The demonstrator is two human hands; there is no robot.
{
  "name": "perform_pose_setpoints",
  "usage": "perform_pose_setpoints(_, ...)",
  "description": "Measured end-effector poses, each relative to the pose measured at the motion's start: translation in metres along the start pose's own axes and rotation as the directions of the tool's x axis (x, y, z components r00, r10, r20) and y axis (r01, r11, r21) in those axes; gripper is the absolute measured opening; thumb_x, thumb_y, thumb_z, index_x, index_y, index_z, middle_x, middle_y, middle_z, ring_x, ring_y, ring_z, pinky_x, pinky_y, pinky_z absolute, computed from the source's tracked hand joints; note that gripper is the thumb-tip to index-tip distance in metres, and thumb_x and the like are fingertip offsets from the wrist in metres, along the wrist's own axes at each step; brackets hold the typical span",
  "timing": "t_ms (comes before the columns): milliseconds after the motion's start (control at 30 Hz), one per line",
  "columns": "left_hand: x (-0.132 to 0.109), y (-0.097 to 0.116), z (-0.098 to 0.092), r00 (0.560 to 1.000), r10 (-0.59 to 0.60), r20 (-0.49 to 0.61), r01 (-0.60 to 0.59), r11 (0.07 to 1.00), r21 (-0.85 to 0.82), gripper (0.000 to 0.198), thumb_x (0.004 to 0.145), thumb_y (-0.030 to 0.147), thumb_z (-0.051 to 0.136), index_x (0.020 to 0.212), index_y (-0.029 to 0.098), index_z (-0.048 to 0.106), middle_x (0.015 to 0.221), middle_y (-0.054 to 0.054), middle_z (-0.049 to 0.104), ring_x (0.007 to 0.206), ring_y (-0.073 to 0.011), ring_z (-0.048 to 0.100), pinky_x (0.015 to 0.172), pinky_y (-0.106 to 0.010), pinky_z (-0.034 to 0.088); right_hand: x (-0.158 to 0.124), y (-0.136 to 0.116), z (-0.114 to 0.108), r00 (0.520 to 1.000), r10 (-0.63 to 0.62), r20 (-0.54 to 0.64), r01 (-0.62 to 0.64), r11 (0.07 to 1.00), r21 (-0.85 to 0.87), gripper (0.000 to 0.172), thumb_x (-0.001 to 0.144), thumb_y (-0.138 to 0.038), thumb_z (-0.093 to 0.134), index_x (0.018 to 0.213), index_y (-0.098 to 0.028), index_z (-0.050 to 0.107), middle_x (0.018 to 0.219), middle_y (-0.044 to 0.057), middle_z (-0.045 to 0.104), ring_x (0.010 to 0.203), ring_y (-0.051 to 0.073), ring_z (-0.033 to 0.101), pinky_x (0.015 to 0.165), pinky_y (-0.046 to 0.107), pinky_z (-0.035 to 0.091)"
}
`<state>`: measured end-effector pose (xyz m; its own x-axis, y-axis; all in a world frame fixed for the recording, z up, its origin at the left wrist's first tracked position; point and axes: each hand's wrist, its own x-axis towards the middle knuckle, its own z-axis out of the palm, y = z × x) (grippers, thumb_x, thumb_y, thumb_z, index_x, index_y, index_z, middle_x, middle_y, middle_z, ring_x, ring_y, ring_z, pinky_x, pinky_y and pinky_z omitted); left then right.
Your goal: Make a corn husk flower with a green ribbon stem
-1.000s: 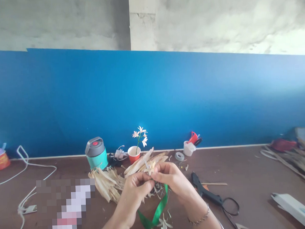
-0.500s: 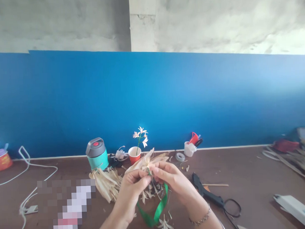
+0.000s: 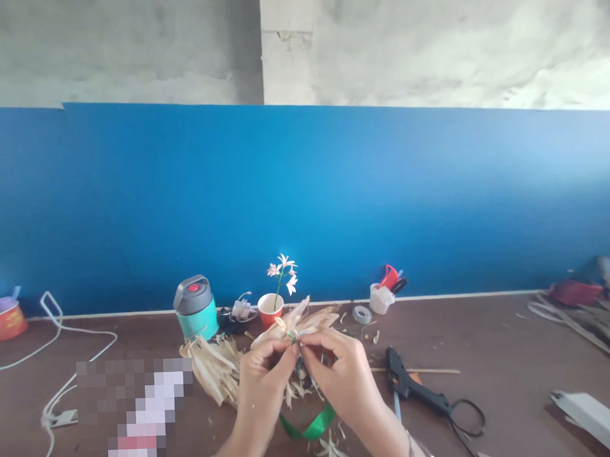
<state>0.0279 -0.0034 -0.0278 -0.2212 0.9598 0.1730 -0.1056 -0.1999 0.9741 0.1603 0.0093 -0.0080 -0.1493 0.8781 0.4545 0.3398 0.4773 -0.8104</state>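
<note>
My left hand [image 3: 265, 376] is closed in a pinch on a small cream-coloured flower [image 3: 280, 326], with a bit of green at its base. Thumb and fingers of my right hand [image 3: 340, 367] are pinched together right beside it, on the end of a green tape [image 3: 316, 425]; the fingertips hide the exact hold. The tape's loose loop hangs between my wrists. Beneath my hands lie small pale petals, partly covered. Another pale flower [image 3: 329, 449] rests on the table nearer to me. Dried husks [image 3: 217, 371] are piled left of and behind my hands.
A paper cup [image 3: 271, 316] holds a finished flower stem at the back, beside a teal flask [image 3: 197, 319]. A tape roll [image 3: 361, 314] and a white cup of tools [image 3: 381, 299] stand right. Further right lies a black glue gun [image 3: 415, 384] with its cable; white cords [image 3: 59, 357] run left.
My right hand has turned and drawn in, its fingertips now meeting my left fingertips. The flower head tilts left and the green tape loop shows less between my wrists.
</note>
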Motion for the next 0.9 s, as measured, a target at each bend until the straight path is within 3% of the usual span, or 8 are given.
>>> perform_pose_setpoints(100,-0.002,0.000,0.001,1.000,0.021,-0.010,-0.021,1.000,-0.014,0.017,0.069,0.034,0.072,0.068,0.017,0.073,0.066,-0.002,0.066,0.065,-0.0168,0.057,0.060,-0.023,0.044,-0.003,-0.002,0.004,0.975,-0.212,-0.067,0.200,0.967,-0.155,0.019,0.080,-0.016,0.054,0.079,-0.021,0.073,0.069,0.006,0.067,0.065,0.019,0.060,0.061,0.031,0.046)
perform_pose_setpoints(233,-0.005,0.000,0.004,0.999,0.034,-0.035,-0.036,0.998,-0.050,0.019,0.069,0.036,0.073,0.070,0.017,0.074,0.070,-0.003,0.069,0.070,-0.0187,0.060,0.065,-0.025,0.047,-0.006,-0.001,0.007,0.937,-0.332,-0.104,0.290,0.911,-0.295,0.020,0.082,-0.013,0.052,0.079,-0.020,0.071,0.068,0.006,0.065,0.064,0.019,0.058,0.061,0.030,0.044)
perform_pose_setpoints(400,-0.007,0.000,0.005,0.997,0.038,-0.074,-0.044,0.995,-0.090,0.022,0.075,0.039,0.069,0.077,0.017,0.074,0.072,-0.003,0.069,0.075,-0.0187,0.060,0.071,-0.025,0.047,-0.006,-0.002,0.007,0.940,-0.324,-0.105,0.277,0.908,-0.315,0.018,0.081,-0.011,0.053,0.076,-0.019,0.069,0.065,0.005,0.064,0.062,0.018,0.057,0.058,0.029,0.043)
perform_pose_setpoints(733,-0.002,0.003,0.004,0.999,-0.009,-0.040,0.005,0.995,-0.099,0.017,0.067,0.033,0.076,0.073,0.018,0.073,0.082,-0.003,0.070,0.082,-0.0190,0.061,0.074,-0.024,0.046,-0.003,0.003,0.002,0.981,-0.181,-0.069,0.164,0.966,-0.199,0.018,0.080,-0.013,0.052,0.076,-0.018,0.069,0.072,0.006,0.066,0.066,0.018,0.059,0.061,0.028,0.045)
perform_pose_setpoints(800,-0.001,0.007,0.003,0.999,-0.038,0.007,0.038,0.991,-0.127,0.017,0.067,0.033,0.076,0.075,0.018,0.073,0.083,-0.003,0.069,0.083,-0.0187,0.060,0.075,-0.024,0.046,-0.001,0.001,-0.001,0.988,-0.150,-0.026,0.144,0.977,-0.155,0.018,0.079,-0.013,0.052,0.075,-0.017,0.069,0.070,0.005,0.065,0.066,0.017,0.058,0.060,0.027,0.044)
perform_pose_setpoints(900,0.003,0.014,-0.001,0.981,-0.094,0.169,0.121,0.980,-0.157,0.020,0.069,0.034,0.075,0.082,0.018,0.074,0.081,-0.004,0.069,0.087,-0.0202,0.061,0.080,-0.026,0.045,0.000,-0.002,-0.006,0.995,-0.093,0.032,0.096,0.990,-0.106,0.019,0.076,-0.012,0.051,0.072,-0.016,0.069,0.067,0.004,0.064,0.064,0.016,0.057,0.060,0.026,0.043)
